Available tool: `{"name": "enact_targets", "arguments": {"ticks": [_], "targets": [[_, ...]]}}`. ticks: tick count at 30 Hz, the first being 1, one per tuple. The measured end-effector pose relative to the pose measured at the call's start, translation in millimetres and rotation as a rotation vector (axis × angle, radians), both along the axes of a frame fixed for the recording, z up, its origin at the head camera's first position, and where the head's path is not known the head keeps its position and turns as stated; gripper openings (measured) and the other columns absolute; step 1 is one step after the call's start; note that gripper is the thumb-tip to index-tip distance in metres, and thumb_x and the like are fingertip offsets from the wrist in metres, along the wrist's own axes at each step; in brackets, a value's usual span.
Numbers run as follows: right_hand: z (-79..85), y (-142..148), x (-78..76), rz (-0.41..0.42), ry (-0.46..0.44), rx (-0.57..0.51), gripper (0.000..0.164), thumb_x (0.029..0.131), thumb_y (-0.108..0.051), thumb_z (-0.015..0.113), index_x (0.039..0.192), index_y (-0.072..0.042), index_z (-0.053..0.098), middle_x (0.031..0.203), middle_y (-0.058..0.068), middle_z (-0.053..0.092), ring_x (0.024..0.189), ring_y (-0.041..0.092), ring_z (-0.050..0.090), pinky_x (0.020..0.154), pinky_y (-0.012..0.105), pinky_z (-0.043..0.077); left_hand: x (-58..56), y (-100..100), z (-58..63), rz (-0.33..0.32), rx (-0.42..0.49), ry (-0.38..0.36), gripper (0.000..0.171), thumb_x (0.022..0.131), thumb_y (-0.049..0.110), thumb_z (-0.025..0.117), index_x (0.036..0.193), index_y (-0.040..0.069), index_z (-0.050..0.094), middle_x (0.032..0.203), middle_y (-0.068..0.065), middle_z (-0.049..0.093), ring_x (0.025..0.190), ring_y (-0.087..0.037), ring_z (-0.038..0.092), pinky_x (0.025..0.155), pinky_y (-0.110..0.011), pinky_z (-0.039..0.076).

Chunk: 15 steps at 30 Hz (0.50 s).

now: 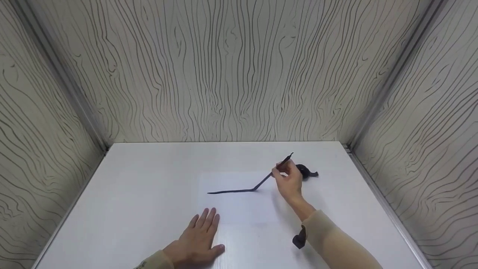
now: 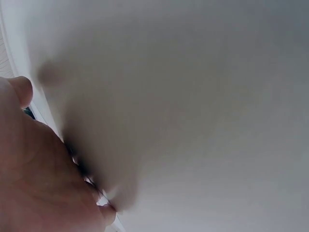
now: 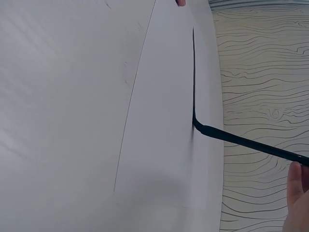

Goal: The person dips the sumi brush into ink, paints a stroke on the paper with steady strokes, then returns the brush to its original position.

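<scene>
My right hand pinches a dark, slender brush between thumb and fingers, well up its handle. The brush slants down to the left, and its bent tip presses on a white sheet of paper. From that tip a thin black line runs left across the sheet, also seen in the right wrist view as a long stroke. My left hand rests palm down with straight fingers, its fingertips at the paper's near left corner. In the left wrist view its palm shows close over the white surface.
Just right of my right hand is a rounded black object with a short projecting end, partly hidden by the hand. The white table is enclosed by wood-grain panels at the back and both sides. A black device hangs under my right sleeve.
</scene>
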State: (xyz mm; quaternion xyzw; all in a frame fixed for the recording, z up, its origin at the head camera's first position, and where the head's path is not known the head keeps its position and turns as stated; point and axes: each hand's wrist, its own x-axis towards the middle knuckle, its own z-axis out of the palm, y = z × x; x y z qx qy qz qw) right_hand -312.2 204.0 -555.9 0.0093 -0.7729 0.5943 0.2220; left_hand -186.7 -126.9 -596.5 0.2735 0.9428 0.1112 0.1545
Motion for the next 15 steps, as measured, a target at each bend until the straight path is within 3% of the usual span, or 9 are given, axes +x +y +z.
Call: {"name": "enact_targets", "arguments": {"ticks": [7,15], "targets": [[2.5,7.0,3.6,0.027,0.011,0.044,0.014,0.103,0.003,0.071,0.116,-0.002,0.068,0.111,0.019,0.075,0.102,0.014,0.075,0.087,0.015,0.063,-0.8,-0.4,-1.2,-0.003,-0.008,0.005,0.101,0.109,0.075,0.037,0.178,0.002,0.023,0.191,-0.019,0.014,0.178,-0.045,0.015,0.141,-0.069,0.019],[7.7,10.5,3.5,0.043,0.023,0.077,0.015,0.101,0.006,0.072,0.113,-0.002,0.068,0.107,0.018,0.076,0.097,0.007,0.075,0.085,0.017,0.064,-1.2,0.0,-2.8,0.001,-0.02,0.009,0.102,0.109,0.076,0.037,0.178,0.003,0.022,0.191,-0.018,0.014,0.178,-0.044,0.015,0.141,-0.068,0.019]]}}
